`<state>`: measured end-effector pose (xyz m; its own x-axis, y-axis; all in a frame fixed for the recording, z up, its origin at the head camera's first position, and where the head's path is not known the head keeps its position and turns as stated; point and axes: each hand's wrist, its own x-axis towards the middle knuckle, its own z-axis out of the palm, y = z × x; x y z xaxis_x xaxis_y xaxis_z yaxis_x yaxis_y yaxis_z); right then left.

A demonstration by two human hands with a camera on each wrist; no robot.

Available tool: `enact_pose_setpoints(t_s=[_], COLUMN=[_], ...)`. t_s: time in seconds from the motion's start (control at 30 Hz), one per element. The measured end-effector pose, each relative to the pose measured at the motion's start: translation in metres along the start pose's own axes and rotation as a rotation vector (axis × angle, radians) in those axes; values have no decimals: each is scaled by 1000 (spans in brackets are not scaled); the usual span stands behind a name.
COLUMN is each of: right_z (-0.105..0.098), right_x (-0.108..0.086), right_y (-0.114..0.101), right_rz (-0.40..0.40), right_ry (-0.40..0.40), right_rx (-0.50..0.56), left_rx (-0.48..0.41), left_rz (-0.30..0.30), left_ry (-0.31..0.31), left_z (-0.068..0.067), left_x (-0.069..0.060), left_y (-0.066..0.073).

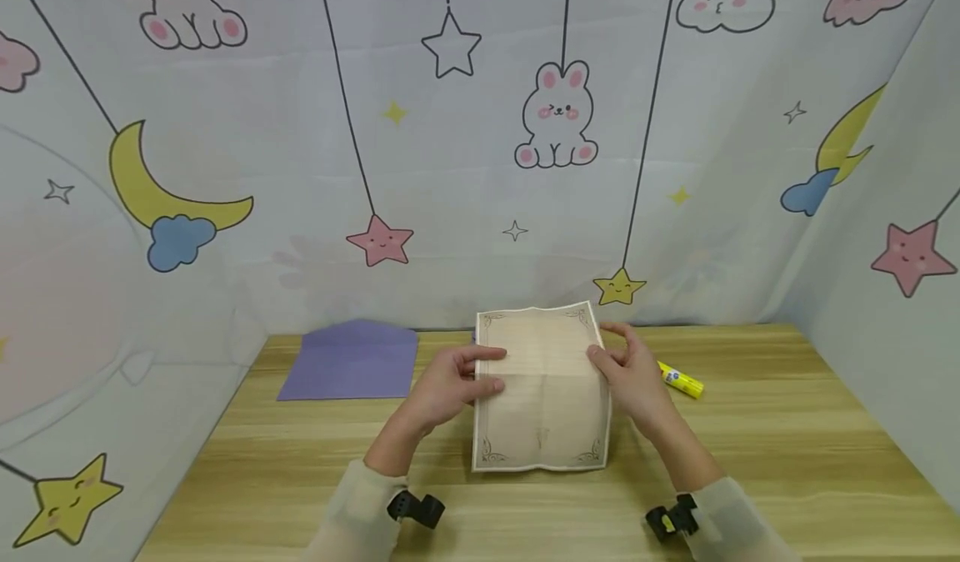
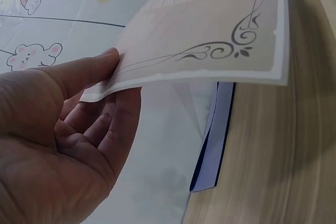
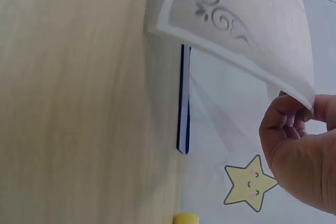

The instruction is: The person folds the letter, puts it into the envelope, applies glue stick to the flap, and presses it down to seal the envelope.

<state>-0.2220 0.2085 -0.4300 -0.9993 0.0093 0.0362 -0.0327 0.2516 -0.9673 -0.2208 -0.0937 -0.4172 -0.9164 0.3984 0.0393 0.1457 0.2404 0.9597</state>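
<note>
A cream sheet of letter paper (image 1: 542,412) with ornate corner scrolls and fold creases is held up over the table in the head view. My left hand (image 1: 448,383) grips its left edge, with digits on both faces of the paper. On the opposite edge, my right hand (image 1: 632,372) pinches the upper part between thumb and fingers. The sheet bows slightly in both wrist views. Behind it, a thin purple-blue folded item (image 2: 216,140) lies on the table; the paper mostly hides it in the head view.
A purple envelope (image 1: 348,363) with its flap raised lies at the back left of the wood-grain table (image 1: 300,479). To the right of my right hand is a yellow glue stick (image 1: 682,381). A cartoon-printed curtain (image 1: 465,170) stands behind the table's back edge.
</note>
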Motion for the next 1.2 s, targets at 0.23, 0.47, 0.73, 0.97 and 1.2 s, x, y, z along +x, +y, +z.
enact_pose_setpoints(t_s=[0.23, 0.47, 0.73, 0.97, 1.2], right_z=[-10, -15, -16, -20, -16], right_x=[-2, -8, -12, -12, -12], right_y=[-4, -12, -19, -17, -16], right_rz=[-147, -229, -232, -232, -178], right_ry=[-189, -275, -237, -232, -293], right_rx=[-32, -198, -298, -258, -99], left_rx=[-27, 67, 160, 187, 79], left_rz=[-22, 10, 12, -20, -30], left_ry=[86, 92, 66, 81, -88], left_z=[-7, -13, -16, -21, -22], left_x=[-1, -2, -9, -11, -12], left_y=[3, 8, 14, 13, 11])
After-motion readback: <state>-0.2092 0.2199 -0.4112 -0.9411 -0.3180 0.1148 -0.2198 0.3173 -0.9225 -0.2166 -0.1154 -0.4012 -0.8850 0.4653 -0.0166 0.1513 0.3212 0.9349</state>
